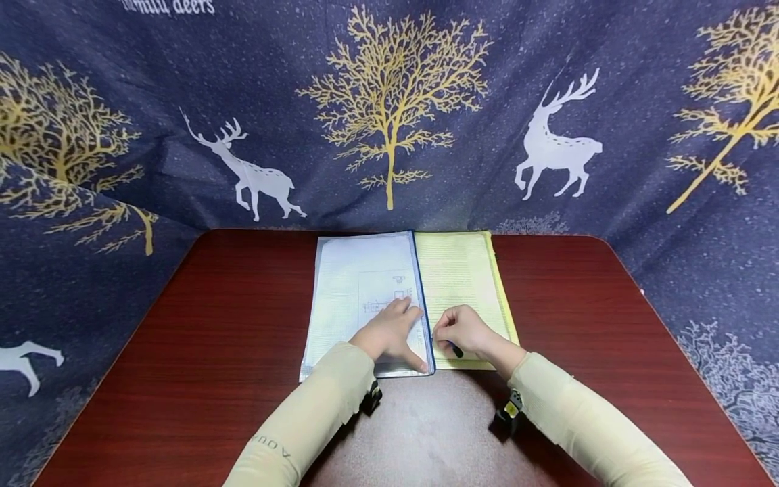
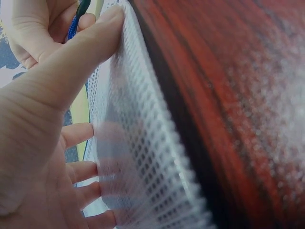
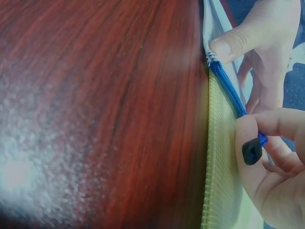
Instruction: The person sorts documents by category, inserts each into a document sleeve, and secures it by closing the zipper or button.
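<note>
Two hands working the mesh zip pouch (image 1: 365, 297) mid-counter, near edge: left hand (image 1: 389, 333) is lying flat, pinning it; right hand (image 1: 464, 331) fingers are pinching the black zip pull (image 3: 251, 150). Zipper's running front-to-back btwn them.

White pouch (image 1: 365, 297) left of yellow pouch (image 1: 465, 284)

A dark reddish-brown wooden table with rounded corners (image 1: 182, 338) fills the lower view, its glossy top catching a soft pale glare near the front edge. Behind and on both sides hangs a navy blue fabric backdrop (image 1: 475, 189) printed with golden bare trees and white deer.
</note>
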A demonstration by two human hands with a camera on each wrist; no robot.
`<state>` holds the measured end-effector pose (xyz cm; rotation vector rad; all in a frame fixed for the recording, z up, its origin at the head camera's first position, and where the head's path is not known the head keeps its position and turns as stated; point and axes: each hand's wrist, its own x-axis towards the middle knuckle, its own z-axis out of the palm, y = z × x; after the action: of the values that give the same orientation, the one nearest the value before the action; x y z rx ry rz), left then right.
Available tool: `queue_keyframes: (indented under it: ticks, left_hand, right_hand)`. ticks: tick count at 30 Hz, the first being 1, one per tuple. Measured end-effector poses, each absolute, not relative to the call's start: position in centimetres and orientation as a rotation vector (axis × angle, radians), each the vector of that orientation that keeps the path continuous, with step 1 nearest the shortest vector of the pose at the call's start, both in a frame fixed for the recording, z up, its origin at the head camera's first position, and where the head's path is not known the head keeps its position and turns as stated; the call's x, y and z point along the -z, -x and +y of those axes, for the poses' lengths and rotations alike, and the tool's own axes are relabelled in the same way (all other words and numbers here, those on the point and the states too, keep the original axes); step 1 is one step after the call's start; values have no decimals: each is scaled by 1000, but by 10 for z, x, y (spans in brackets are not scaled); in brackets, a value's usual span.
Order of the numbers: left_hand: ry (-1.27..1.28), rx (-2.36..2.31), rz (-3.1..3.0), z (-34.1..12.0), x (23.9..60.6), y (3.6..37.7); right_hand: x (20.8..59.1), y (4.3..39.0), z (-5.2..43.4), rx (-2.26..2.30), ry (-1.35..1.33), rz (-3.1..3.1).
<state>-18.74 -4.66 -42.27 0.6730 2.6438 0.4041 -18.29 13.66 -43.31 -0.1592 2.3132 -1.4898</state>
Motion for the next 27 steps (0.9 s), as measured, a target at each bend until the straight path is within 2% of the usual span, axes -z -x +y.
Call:
queue_keyframes:
  ticks: [27]
  left_hand:
    - [-688, -437, 2653, -48, 425, 188]
  right_hand:
    - [430, 196, 131, 1526, 114, 2343]
